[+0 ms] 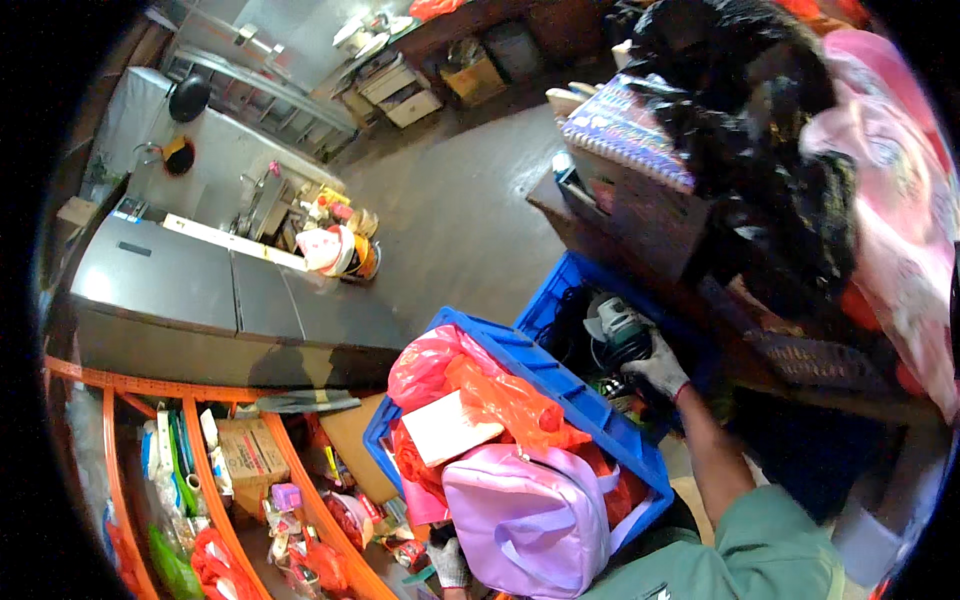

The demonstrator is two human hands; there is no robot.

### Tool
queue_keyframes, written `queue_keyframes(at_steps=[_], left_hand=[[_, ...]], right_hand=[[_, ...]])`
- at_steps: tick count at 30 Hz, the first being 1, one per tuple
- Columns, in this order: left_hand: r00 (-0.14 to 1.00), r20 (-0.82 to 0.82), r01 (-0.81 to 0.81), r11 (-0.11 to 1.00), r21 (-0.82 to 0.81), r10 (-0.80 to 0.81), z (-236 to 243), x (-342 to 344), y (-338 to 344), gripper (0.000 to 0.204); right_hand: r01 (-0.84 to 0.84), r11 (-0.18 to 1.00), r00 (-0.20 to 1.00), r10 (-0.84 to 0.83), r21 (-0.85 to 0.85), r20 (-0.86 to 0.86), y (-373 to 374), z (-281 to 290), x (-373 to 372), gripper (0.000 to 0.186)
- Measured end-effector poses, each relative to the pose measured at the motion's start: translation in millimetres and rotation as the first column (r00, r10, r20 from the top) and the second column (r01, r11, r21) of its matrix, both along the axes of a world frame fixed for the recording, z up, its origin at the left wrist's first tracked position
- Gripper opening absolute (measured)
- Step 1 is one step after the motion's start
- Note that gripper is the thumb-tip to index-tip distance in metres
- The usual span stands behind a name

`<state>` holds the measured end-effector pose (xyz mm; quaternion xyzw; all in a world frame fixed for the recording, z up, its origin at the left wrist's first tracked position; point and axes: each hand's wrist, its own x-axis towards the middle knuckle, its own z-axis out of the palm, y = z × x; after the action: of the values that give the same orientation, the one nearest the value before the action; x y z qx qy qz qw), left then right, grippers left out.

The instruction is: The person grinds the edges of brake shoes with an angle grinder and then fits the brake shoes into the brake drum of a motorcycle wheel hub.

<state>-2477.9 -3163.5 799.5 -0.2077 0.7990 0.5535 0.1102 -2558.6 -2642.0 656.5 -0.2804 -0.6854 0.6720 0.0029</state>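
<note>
Beyond a grey concrete floor [450, 200], the head view shows a crowded storeroom, with orange-framed shelving [235, 530] at lower left and grey cabinets [160, 275] above it. A large black plastic bag [760, 130] lies at upper right.

Close to the wearer, a blue crate [565, 385] bears a lavender zipped bag [530, 520], an orange-red plastic bag [515, 400] and a flat white box [450, 428]. Just past its far side sits a second blue crate [550, 290], dark inside.

The step in hand looks like handling an angle grinder [620, 322] at this second crate; whether lifting out or putting in cannot be told. The right hand [660, 370], gloved, seems curled around the grinder's near end, fingers pinching its body, the head pointing away from the grip. Either move would call for a firm hold and a path clear of the rim.

The left hand [449, 562], also gloved, is beside the lavender bag's lower left; its fingers are mostly hidden, so I cannot tell what its grip is doing.
</note>
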Motion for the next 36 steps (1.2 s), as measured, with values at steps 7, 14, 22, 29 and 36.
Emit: queue_keyframes(at_steps=[7, 14, 22, 29, 36], left_hand=[[0.995, 0.001, 0.102, 0.989, 0.104, -0.102, 22.2, -7.4, 12.6, 0.042], [0.941, -0.202, 0.304, 0.942, 0.144, -0.273, 29.4, -17.4, 25.6, 0.060], [0.913, -0.225, 0.405, 0.820, 0.405, -0.339, 12.3, -32.3, 96.0, 0.058], [0.839, -0.396, 0.530, 0.729, 0.434, -0.374, -39.7, -71.3, 184.0, 0.053], [0.898, -0.179, 0.422, 0.675, 0.604, -0.401, -50.8, -83.4, 173.3, 0.044]], right_hand=[[0.287, 0.934, 0.958, -0.278, 0.213, -0.071, -17.6, 133.3, 122.1, 0.082], [0.539, 0.777, 0.836, -0.540, 0.324, -0.095, -104.6, 201.9, 287.1, 0.092], [0.624, 0.746, 0.756, -0.652, 0.232, 0.063, -218.4, 201.9, 426.5, 0.073], [0.668, 0.744, 0.738, -0.666, 0.026, 0.112, -275.3, 181.8, 483.4, 0.092], [0.675, 0.738, 0.736, -0.673, 0.000, 0.071, -305.0, 199.2, 554.4, 0.089]])
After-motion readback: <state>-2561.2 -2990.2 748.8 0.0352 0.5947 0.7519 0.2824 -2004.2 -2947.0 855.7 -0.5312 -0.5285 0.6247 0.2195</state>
